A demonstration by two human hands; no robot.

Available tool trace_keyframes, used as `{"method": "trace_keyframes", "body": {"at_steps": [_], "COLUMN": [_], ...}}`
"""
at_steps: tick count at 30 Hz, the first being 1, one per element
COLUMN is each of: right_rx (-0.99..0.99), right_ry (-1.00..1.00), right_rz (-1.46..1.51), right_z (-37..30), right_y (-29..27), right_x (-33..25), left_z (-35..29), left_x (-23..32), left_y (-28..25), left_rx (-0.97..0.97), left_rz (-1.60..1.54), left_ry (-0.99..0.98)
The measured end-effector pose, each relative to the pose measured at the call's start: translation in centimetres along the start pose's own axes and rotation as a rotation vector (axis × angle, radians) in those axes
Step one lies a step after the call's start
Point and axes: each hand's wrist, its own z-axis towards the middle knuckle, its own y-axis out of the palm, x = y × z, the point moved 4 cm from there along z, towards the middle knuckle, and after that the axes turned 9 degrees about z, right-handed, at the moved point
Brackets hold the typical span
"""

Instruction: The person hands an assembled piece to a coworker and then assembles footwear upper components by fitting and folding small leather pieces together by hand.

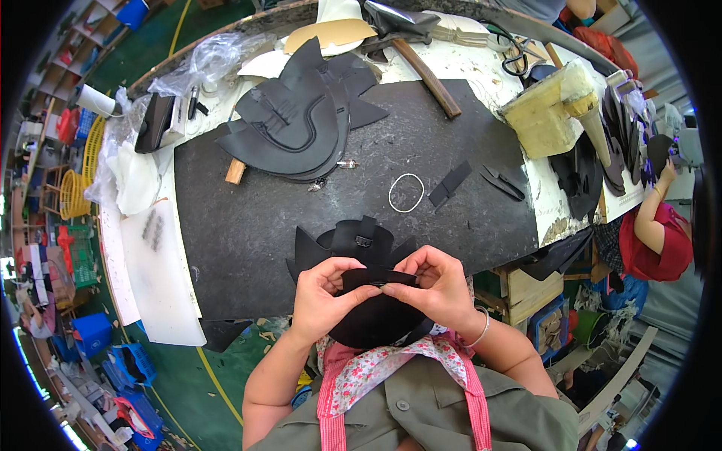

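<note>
Both hands grip one black leather piece (374, 304) at the near table edge: left hand (325, 297) & right hand (438, 289) pinch its folded strip w/ thumbs and fingertips. Underneath, a wide matte black mat (248, 225) covers the table, smooth, mostly bare in the middle. Stack of curved black uppers (301, 120) lies far left. White elastic ring (406, 192) sits apart, right of centre.

The shoe upper piece (376, 301) is plain black, as is the stack of cut pieces (301, 120); the mat (301, 218) on the desk is dark grey, the rubber band (406, 192) white. The apron (391, 368) is pink-and-white floral with red-checked straps; the foam block (545, 109) is pale yellow; the floor (203, 391) is green with yellow lines.
</note>
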Motion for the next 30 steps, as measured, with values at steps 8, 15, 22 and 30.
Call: {"method": "trace_keyframes", "body": {"at_steps": [8, 15, 22, 30], "right_rx": [0.03, 0.032, -0.092, -0.028], "right_ry": [-0.184, -0.386, -0.632, -0.372], "right_rz": [-0.122, -0.37, -0.473, -0.305], "right_z": [-0.3, -1.0, -2.7, -2.8], "right_y": [0.3, 0.5, 1.4, 0.7], "right_x": [-0.6, -1.3, -2.7, -1.6], "left_z": [0.1, -0.8, -2.6, -2.5], "left_x": [0.3, 0.7, 1.8, 3.5], "left_y": [0.3, 0.9, 1.3, 1.9], "left_rx": [0.095, 0.091, 0.069, 0.225], "left_rz": [0.027, 0.077, 0.197, 0.495], "left_ry": [-0.007, 0.048, 0.222, 0.549]}}
